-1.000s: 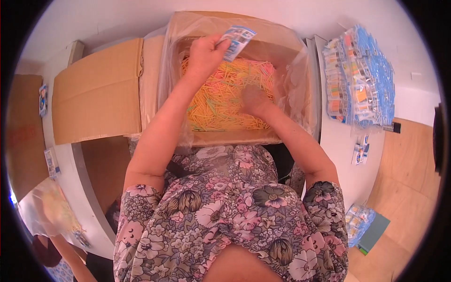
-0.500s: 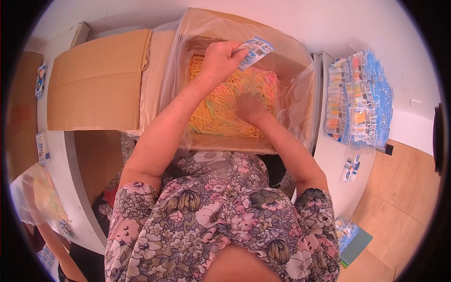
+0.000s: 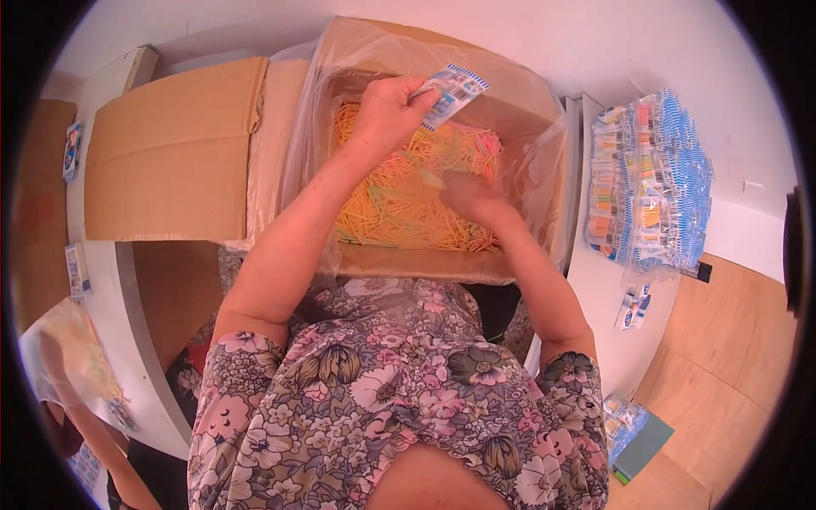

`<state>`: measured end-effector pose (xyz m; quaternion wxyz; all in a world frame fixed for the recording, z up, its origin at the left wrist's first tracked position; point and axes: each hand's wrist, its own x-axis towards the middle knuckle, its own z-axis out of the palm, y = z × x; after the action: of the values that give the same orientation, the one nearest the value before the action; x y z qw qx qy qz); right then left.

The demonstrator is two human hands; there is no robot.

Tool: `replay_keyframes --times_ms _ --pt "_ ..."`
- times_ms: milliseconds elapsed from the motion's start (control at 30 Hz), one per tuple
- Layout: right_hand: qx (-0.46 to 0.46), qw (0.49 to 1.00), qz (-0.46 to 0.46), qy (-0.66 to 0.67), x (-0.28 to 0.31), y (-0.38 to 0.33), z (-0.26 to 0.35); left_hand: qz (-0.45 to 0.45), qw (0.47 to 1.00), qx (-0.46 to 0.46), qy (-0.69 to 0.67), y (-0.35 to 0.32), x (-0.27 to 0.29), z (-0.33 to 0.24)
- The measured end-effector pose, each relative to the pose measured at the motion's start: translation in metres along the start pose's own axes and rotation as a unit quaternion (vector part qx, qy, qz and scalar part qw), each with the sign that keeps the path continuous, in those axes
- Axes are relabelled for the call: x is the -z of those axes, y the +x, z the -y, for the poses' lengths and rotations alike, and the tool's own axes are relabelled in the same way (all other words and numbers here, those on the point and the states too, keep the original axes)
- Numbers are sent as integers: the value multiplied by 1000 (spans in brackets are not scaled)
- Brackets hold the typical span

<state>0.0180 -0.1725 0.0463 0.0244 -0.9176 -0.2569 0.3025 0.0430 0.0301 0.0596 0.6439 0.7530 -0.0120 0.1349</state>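
My left hand [image 3: 389, 112] is closed, pinching a small blue-and-white printed plastic packet [image 3: 459, 92] between thumb and fingers, above the far part of a box. Below it lies a heap of thin sticks [image 3: 391, 208], mostly yellow and orange with some green and pink. They fill the bottom of a cardboard box [image 3: 408, 262] lined with clear plastic film [image 3: 544, 170]. Low over the right side of the heap is my right hand [image 3: 473, 199], smeared by motion. A pale greenish streak shows at its fingertips; whether it grips any sticks cannot be made out.
At the right, filled packets [image 3: 650, 178] stand stacked on a white table [image 3: 586, 293], with loose packets [image 3: 634, 306] nearer. A cardboard flap [image 3: 174, 153] lies left of the box. At the lower left, another person's arm [image 3: 110, 455] reaches toward a clear bag of sticks [image 3: 85, 348].
My right hand has shifted slightly right over the sticks, and the pale streak now shows at its fingertips. My left hand with the packet has drifted a little left.
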Motion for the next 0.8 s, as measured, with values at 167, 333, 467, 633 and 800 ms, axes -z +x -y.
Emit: replay_keyframes --times_ms 167,333,467,633,800 --pt "-108 838 41 533 -4 24 -34 -12 999 1 -31 -2 -1 -7" --pt "-109 661 -18 742 -3 66 -27 -15 993 33 -112 -2 3 -10" --pt "-122 641 -75 754 -3 80 -16 -24 983 76 -168 -1 7 -13" --pt "-151 599 -111 779 -15 104 -24 -9 980 82 -179 2 5 -13" --pt "-174 667 31 724 -13 95 -24 13 979 111 -168 0 13 -14"
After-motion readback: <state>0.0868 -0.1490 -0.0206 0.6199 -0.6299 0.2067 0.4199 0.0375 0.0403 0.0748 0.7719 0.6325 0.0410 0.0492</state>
